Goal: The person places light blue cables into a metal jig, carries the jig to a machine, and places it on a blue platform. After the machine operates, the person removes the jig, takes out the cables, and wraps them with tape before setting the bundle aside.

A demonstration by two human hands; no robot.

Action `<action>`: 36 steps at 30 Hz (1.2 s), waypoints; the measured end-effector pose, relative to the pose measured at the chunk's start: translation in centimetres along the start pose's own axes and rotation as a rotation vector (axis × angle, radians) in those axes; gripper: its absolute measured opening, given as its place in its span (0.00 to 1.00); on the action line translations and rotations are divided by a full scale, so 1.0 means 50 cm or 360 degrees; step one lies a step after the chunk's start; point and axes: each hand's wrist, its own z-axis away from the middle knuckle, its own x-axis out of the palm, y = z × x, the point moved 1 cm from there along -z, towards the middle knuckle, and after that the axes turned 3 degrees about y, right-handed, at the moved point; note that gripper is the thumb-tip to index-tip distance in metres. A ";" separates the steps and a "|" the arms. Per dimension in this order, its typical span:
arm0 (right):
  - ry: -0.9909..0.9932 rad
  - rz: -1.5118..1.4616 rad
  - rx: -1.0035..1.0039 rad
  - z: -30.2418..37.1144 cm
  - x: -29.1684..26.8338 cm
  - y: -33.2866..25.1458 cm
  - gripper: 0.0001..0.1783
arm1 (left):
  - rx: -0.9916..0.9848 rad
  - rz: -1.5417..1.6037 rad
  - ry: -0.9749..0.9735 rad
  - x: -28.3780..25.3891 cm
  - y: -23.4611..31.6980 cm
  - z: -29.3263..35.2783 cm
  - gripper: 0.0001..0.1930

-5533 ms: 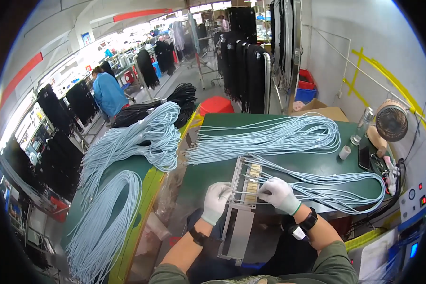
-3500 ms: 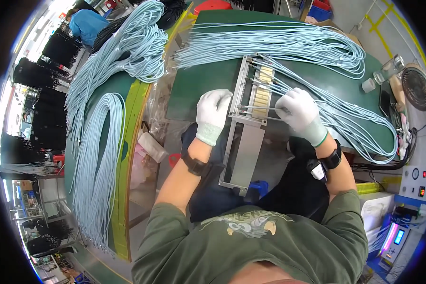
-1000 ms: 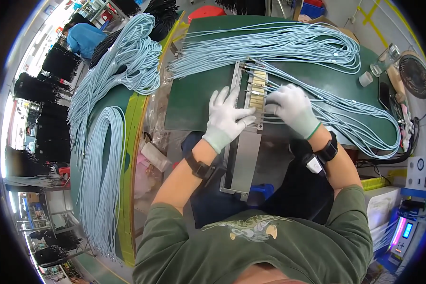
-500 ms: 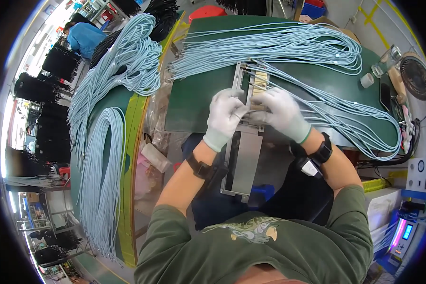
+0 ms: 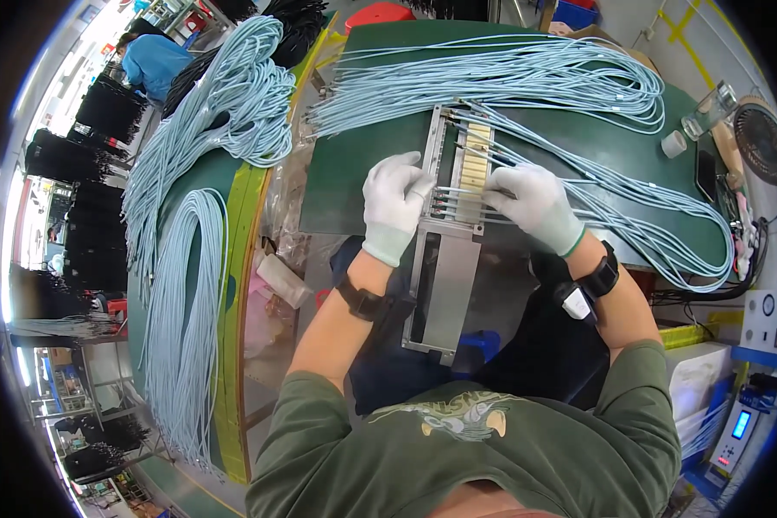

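Gloved fingers of the left hand lie spread and loosely curled on the left edge of a long metal fixture, their tips touching its side rail without closing round anything. Opposite them, the right hand, also in a white glove, rests on the fixture's right side; its fingers bend over a few pale blue cable ends that lie across the frame between the two hands. Whether those fingers actually pinch a cable cannot be told, since the glove hides the tips.

Just above both sets of fingertips, a yellowish slotted strip runs along the fixture, with more cable ends laid into it side by side. From there a thick bundle of light blue cables fans away beyond the hands and loops round to the right of the right hand, across the green table. Below the fingers, the fixture's plain grey plate reaches off the table edge toward the person's lap.

Each wrist carries a dark band. Far to the left of the left hand, further heaps of blue cable lie on a neighbouring green bench. Well to the right of the right hand stand a small white cup and a clear bottle.
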 end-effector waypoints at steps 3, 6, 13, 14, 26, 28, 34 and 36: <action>-0.0066 0.0165 0.0200 0.006 -0.004 0.018 0.06 | -0.0282 0.0091 0.0005 0.006 -0.006 0.005 0.07; -0.0018 0.0219 0.0126 0.002 -0.005 0.024 0.06 | -0.0366 0.0130 -0.0167 0.006 -0.015 0.003 0.07; 0.0045 0.0297 0.0023 -0.018 0.001 0.016 0.05 | -0.0210 0.0085 -0.0334 0.007 -0.006 -0.014 0.10; 0.0096 0.0383 -0.0034 -0.022 0.002 0.018 0.05 | -0.0019 0.0002 -0.0303 0.015 0.010 -0.020 0.12; 0.0086 -0.1709 -0.1813 -0.058 -0.279 -0.308 0.06 | 0.0304 -0.0452 -0.0363 0.057 -0.001 0.053 0.11; 0.0094 -0.1708 -0.1812 -0.042 -0.283 -0.300 0.06 | 0.0273 -0.0372 -0.0414 0.049 0.001 0.042 0.11; 0.0040 -0.1674 -0.1805 -0.024 -0.313 -0.269 0.06 | 0.0190 -0.0173 -0.0511 0.044 0.009 0.001 0.11; 0.0001 -0.1670 -0.1810 -0.009 -0.326 -0.249 0.06 | 0.0175 -0.0184 -0.0538 0.038 0.006 0.015 0.11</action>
